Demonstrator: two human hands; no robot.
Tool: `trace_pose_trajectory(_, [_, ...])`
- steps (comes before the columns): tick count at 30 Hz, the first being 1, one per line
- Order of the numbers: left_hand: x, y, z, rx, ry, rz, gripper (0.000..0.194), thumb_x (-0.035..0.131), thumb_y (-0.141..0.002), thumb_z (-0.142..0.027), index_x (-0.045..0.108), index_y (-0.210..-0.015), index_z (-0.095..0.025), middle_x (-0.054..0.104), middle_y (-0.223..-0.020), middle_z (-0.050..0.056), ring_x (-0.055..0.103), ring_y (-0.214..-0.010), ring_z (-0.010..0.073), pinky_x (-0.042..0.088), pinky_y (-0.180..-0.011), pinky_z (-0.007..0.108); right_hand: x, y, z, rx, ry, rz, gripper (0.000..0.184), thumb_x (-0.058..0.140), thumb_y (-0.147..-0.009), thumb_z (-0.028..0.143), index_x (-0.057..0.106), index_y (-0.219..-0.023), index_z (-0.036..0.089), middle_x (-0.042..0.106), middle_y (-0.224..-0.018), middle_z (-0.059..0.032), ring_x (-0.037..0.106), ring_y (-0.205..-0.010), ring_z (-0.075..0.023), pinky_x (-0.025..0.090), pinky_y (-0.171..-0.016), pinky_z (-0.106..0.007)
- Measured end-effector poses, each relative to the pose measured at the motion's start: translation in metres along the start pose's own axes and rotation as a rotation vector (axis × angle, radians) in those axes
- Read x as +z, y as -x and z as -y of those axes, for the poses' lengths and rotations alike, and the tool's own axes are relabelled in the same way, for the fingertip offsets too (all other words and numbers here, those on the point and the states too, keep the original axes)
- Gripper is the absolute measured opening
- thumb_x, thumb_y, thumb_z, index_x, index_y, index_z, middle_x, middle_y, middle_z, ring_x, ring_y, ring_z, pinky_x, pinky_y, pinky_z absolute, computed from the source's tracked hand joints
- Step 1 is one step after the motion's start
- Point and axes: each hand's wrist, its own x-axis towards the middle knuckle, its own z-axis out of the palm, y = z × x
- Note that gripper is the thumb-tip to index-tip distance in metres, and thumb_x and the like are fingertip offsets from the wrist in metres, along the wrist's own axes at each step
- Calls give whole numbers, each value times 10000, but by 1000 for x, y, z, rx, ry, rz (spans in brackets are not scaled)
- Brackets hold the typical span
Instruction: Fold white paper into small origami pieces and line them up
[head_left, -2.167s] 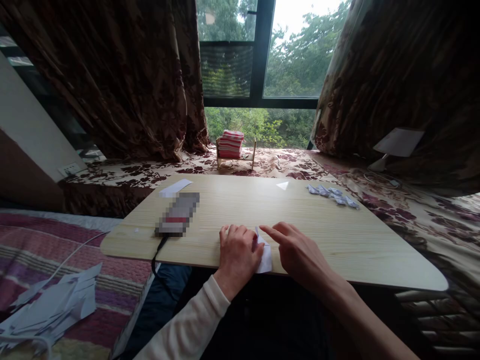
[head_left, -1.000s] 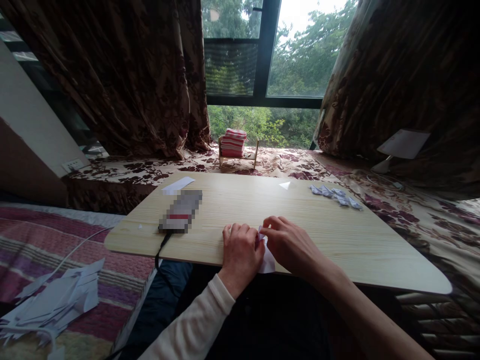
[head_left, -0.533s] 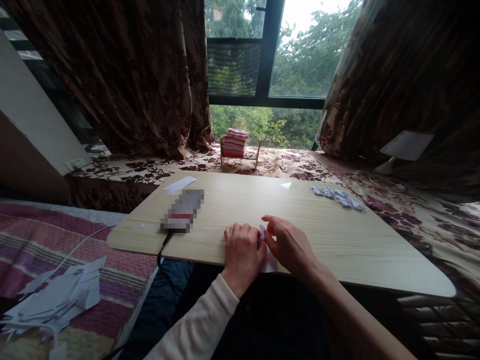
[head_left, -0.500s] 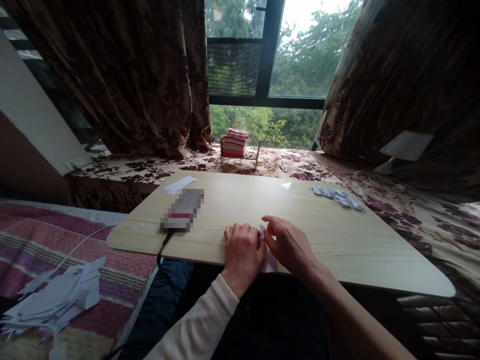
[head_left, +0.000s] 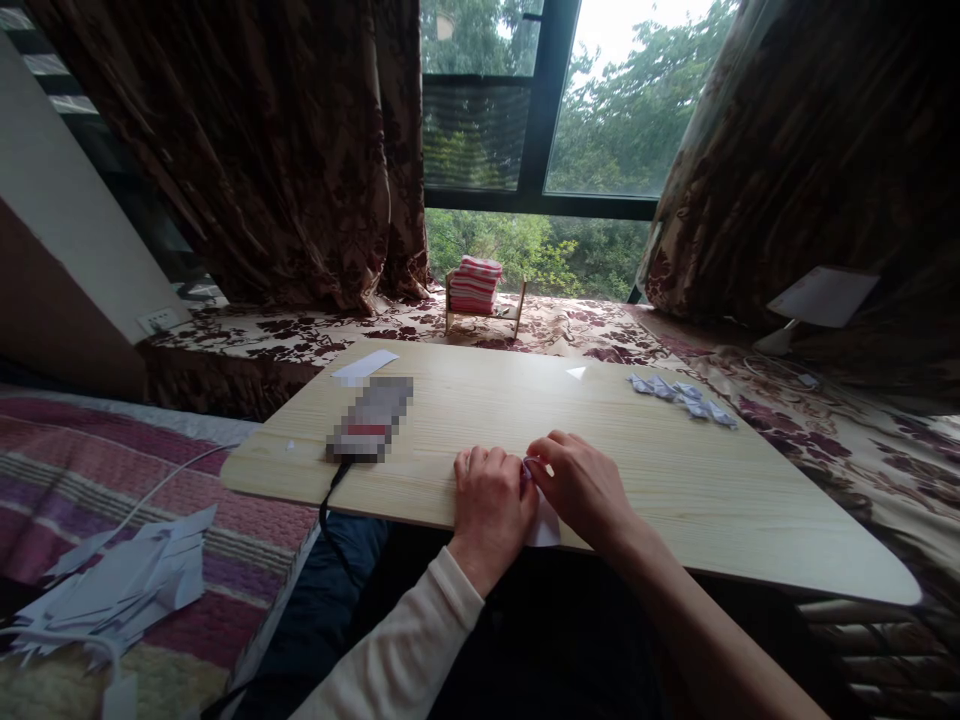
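Home interior, looks like a bedroom. Striped quilt (head_left: pixel 259 545) at left, floral curtains (head_left: pixel 300 170) beside a window (head_left: pixel 538 140), patterned cloth (head_left: pixel 607 325) on the wide sill, shaded lamp (head_left: pixel 825 297) at right, wood-look table (head_left: pixel 480 400) up front.

No legible text, labels, numbers or signs.

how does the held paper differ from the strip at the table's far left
The held paper is bent at its top; the strip lies flat. The held paper is at the near side of the table, the strip at its far side. Both are white.
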Motion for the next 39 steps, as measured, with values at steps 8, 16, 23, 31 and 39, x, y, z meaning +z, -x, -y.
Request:
trace_pose_trajectory(8, [-1,0,1,-25,3,13,154,535,-860,-258,630,-761,-188,627,-829,51,510,-862,232,372,-859,399,0,1,0,-24,7,-2,145,547,-887,246,675,-831,206,660,-858,-35,584,-809,-180,325,-600,-268])
trace_pose_trajectory(16, [-3,0,1,-39,-10,44,128,573,-831,-281,617,-769,-177,626,-851,60,511,-878,243,378,-862,404,-3,12,-5,-78,-65,3,196,536,-862,131,675,-759,222,662,-860,-25,584,-810,-170,333,-594,-254])
trace_pose_trajectory(23, [0,0,2,-48,16,24,120,578,-821,-268,609,-904,-187,636,-896,60,513,-891,252,373,-870,413,1,12,-6,-99,-107,-2,205,533,-849,112,683,-761,220,652,-849,-34,569,-811,-172,365,-632,-248])
trace_pose_trajectory(31, [-3,0,2,-26,19,38,148,565,-842,-280,602,-965,-207,635,-910,54,515,-895,248,371,-863,404,5,12,-6,-113,-152,7,211,528,-862,120,707,-836,229,629,-827,-37,549,-818,-170,390,-681,-246])
trace_pose_trajectory(39, [-5,0,1,-19,-1,55,82,565,-844,-277,607,-866,-209,627,-893,48,509,-897,242,369,-861,400,2,15,-5,-90,-167,29,235,522,-841,99,712,-808,234,611,-794,-32,544,-793,-164,379,-646,-244])
